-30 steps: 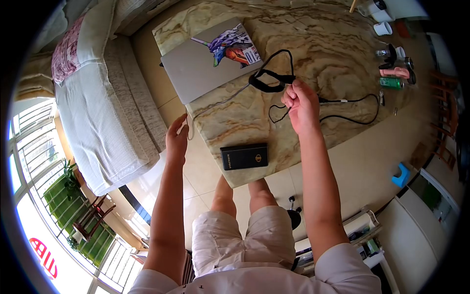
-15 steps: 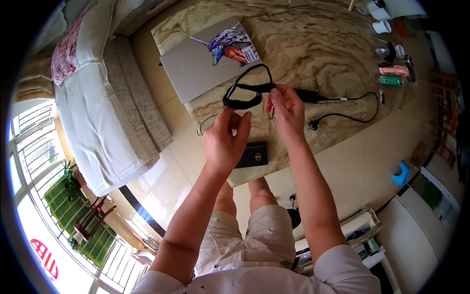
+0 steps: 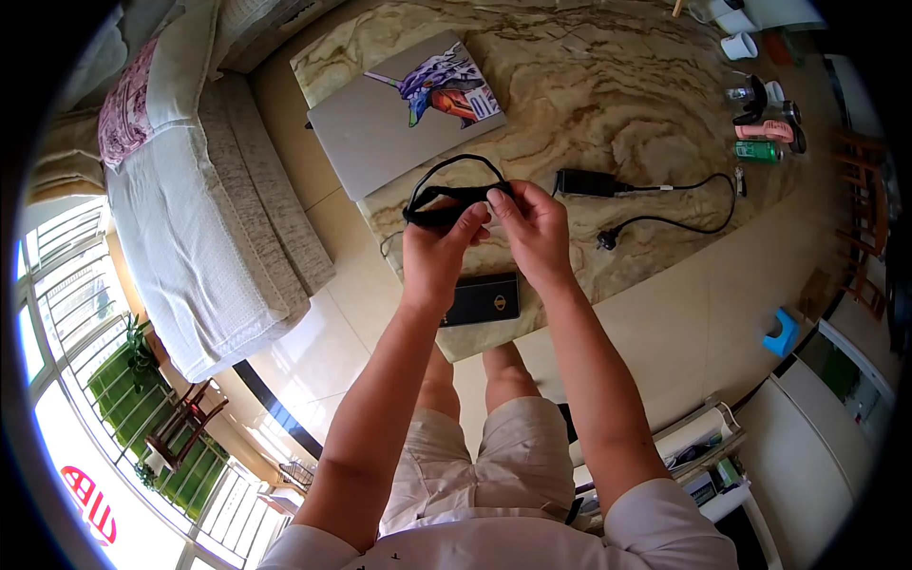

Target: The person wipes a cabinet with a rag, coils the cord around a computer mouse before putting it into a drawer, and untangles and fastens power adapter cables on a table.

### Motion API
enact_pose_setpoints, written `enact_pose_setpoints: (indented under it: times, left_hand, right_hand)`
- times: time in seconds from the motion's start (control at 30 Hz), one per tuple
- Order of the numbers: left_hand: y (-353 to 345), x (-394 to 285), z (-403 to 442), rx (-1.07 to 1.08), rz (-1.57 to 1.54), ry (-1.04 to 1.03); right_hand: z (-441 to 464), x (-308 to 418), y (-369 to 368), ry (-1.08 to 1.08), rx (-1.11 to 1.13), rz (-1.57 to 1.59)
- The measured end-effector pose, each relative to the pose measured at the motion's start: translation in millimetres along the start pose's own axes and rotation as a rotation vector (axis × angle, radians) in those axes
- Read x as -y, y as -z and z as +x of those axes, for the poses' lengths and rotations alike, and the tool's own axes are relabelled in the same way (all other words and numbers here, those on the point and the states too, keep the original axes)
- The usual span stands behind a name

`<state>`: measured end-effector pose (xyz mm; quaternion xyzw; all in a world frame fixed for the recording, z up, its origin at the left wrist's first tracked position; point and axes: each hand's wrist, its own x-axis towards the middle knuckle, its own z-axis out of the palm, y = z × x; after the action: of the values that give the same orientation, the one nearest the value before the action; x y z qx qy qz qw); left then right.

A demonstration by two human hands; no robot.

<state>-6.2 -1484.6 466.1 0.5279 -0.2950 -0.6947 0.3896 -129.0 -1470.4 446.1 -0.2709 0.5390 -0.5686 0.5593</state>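
Note:
My left hand (image 3: pixel 439 252) and my right hand (image 3: pixel 530 226) are close together above the table's near part. Between them they pinch a black looped cord (image 3: pixel 456 160), whose thin upper arc stands up over a wider, strap-like black band (image 3: pixel 439 211). The left fingers close on the band's lower left side, partly hidden behind the thumb. At the band's right end, the right thumb and fingers grip it. Right of my hands lies a black power adapter (image 3: pixel 585 182) with a plug (image 3: pixel 608 239) on its cord. Whether the loop joins the adapter is hidden.
A grey laptop (image 3: pixel 380 133) with a colourful sticker lies shut on the marble-patterned table (image 3: pixel 608 104). A black box-like case (image 3: pixel 483 299) rests by the near edge. Cups, a pink item (image 3: pixel 764 131) and a green can (image 3: pixel 758 152) stand at far right. A sofa (image 3: pixel 204 256) is left.
Both hands have come closer together, the right moving left and slightly down. The cord's loop has turned and its arc is lower. The adapter is now more fully visible.

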Motion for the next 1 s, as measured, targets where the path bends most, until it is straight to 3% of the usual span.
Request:
enact_pose_setpoints:
  times: [0.23, 0.33, 0.73, 0.83, 1.0]
  left_hand:
    - [8, 0, -1, 0.085, 0.072, 0.018]
    - [9, -5, -3, 0.089, 0.09, 0.108]
    - [24, -22, -5, 0.144, 0.202, 0.231]
    - [35, -27, -6, 0.2, 0.255, 0.271]
    - [56, -25, -24, 0.544, 0.389, 0.426]
  right_hand:
    - [2, 6, 3, -0.087, -0.035, -0.273]
    - [4, 12, -1, -0.22, -0.074, -0.231]
    - [18, 0, -8, -0.274, -0.168, -0.259]
    - [25, -5, -5, -0.251, -0.222, -0.334]
    - [52, 2, 25, -0.18, -0.312, -0.458]
